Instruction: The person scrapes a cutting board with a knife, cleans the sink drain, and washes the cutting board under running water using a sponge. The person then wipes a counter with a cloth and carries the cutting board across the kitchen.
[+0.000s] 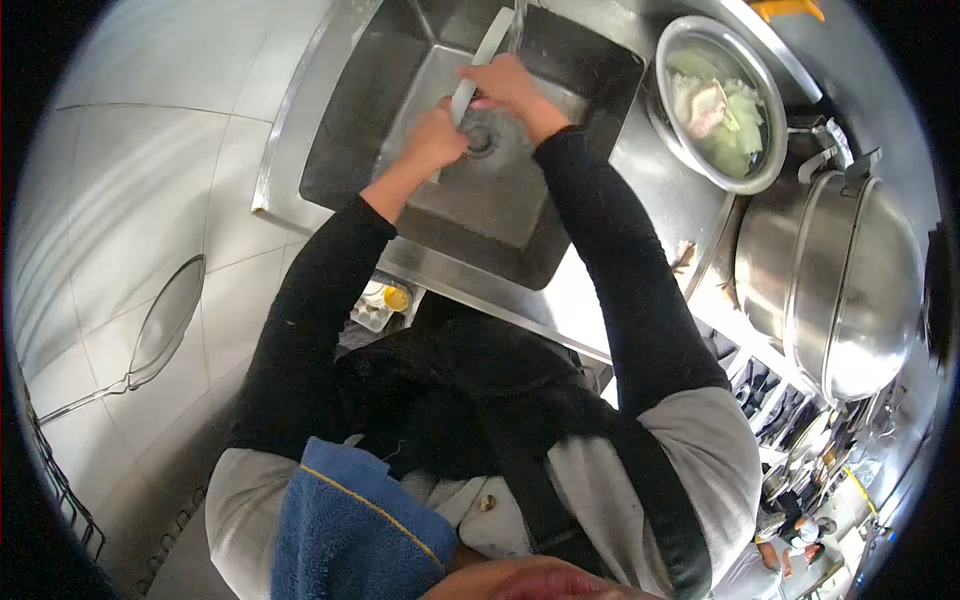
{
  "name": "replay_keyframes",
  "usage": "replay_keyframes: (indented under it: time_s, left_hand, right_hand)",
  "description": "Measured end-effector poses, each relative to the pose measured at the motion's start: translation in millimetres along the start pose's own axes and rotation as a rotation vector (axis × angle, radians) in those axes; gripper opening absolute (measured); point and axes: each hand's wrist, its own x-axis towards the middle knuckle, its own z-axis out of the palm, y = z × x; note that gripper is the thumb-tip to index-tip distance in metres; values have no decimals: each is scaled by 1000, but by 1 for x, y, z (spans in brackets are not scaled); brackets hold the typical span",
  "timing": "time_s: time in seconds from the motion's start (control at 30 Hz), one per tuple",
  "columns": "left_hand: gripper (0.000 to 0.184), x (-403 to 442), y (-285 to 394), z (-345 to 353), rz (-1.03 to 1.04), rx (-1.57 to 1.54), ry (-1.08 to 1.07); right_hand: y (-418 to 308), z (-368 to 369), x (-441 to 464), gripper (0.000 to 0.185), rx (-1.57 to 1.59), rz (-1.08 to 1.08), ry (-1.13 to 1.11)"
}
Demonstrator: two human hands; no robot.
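Observation:
Both hands are over a steel sink [480, 215], closed around a long, narrow, pale greenish-white strip [490, 42] whose exact kind I cannot make out. My left hand [436, 138] grips it lower down, close to the drain [482, 138]. My right hand [508, 84] holds it higher up, beside a thin stream of water [518, 28] falling at the back. The strip slants from the sink's back edge toward its front left, and its lower end shows just past my left hand. A pinkish spot under my right hand is too small to name.
Right of the sink stands a steel bowl [672, 125] with pale green leaves and a pinkish piece. Large rounded steel vessels [860, 290] stand nearer me on the right. A strainer [165, 320] hangs by the tiled wall at left. Other people [800, 530] show far off, lower right.

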Motion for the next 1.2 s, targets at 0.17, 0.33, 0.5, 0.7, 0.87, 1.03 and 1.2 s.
replay_keyframes:
  time_s: [0.17, 0.33, 0.5, 0.7, 0.87, 1.03, 1.2]
  left_hand:
    - [47, 64, -57, -7, 232, -132, 157]
    - [52, 131, -93, 20, 244, -177, 54]
    - [72, 128, -80, 20, 36, -280, -131]
    - [65, 137, -79, 65, -19, -433, -94]
    - [54, 116, -77, 30, 32, -525, -300]
    - [46, 37, -113, 20, -134, -690, -382]
    - [43, -14, -111, 3, -214, -890, -333]
  right_hand:
    - [-58, -97, 50, 34, 349, -208, -60]
    - [-104, -64, 54, 39, 360, 31, -690]
    - [-66, -54, 69, 39, 261, 50, -540]
    - [17, -52, 157, 36, -357, -531, 171]
    - [100, 95, 16, 56, -131, -550, 395]
    - [226, 120, 35, 56, -201, 137, 662]
    - [75, 142, 70, 49, -371, -737, 383]
